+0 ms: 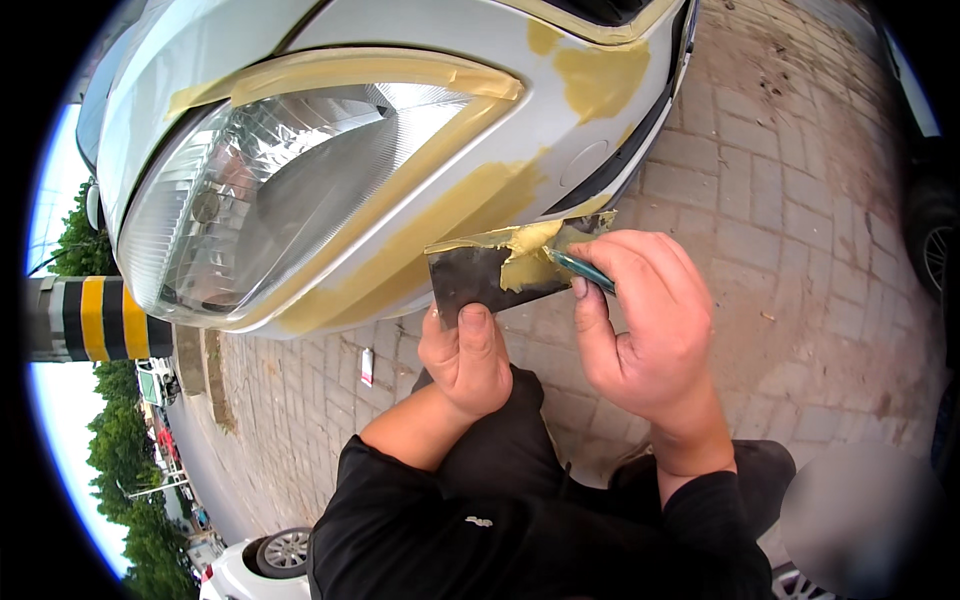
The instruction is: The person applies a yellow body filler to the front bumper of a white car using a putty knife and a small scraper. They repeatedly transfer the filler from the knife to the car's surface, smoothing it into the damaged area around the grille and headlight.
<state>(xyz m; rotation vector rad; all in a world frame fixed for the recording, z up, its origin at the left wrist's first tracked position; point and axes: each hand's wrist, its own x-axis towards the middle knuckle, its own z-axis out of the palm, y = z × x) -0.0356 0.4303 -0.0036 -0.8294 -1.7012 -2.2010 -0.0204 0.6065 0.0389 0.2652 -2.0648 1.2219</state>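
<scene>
My left hand pinches the lower edge of a dark metal plate smeared with yellow filler paste. My right hand grips a thin teal-handled spreader whose blade lies on the paste on the plate. Both hands are held just below the front corner of a silver car. Yellow filler is spread in a band under the car's headlight and in patches higher on the bumper. Tan masking tape borders the top of the headlight.
Brick paving lies under and to the right of the car. A black-and-yellow striped post stands at left. Another car's wheel is at the right edge, a white car at the bottom left. A small white object lies on the bricks.
</scene>
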